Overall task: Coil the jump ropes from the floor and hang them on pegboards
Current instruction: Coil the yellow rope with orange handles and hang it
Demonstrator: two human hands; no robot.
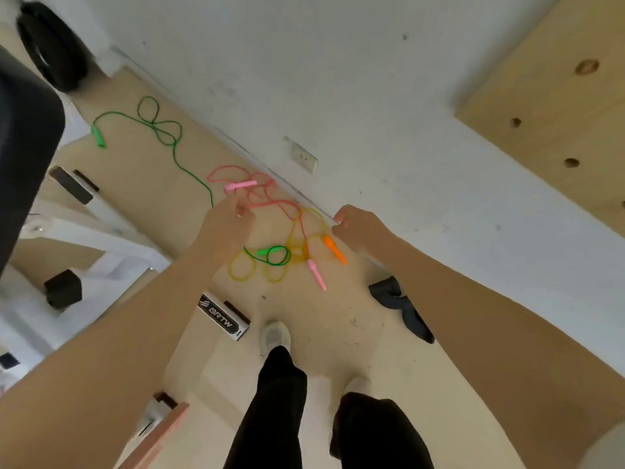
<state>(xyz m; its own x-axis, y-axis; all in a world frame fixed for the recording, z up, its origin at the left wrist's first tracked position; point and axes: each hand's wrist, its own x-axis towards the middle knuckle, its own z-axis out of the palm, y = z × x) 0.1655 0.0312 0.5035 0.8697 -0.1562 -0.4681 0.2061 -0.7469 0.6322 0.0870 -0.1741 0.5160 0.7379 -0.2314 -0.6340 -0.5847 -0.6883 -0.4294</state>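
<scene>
Three jump ropes lie tangled on the floor by the wall. The green rope (159, 126) trails from a green handle (98, 136) at the far left to a second green handle (267, 251) in the middle pile. The pink rope (260, 194) has one handle (240, 186) near my left hand and another (317, 274) lower down. A yellow rope (243, 269) with an orange handle (334, 249) loops under them. My left hand (230, 221) and my right hand (355, 225) hover over the pile, fingers curled, holding nothing that I can see. A wooden pegboard (554, 106) hangs on the wall at the upper right.
A white box with black lettering (223, 316) lies on the floor left of my feet. A dark cloth item (402, 306) lies by the wall on the right. White furniture legs (84, 238) and black blocks stand at the left. A wall socket (304, 158) sits low on the wall.
</scene>
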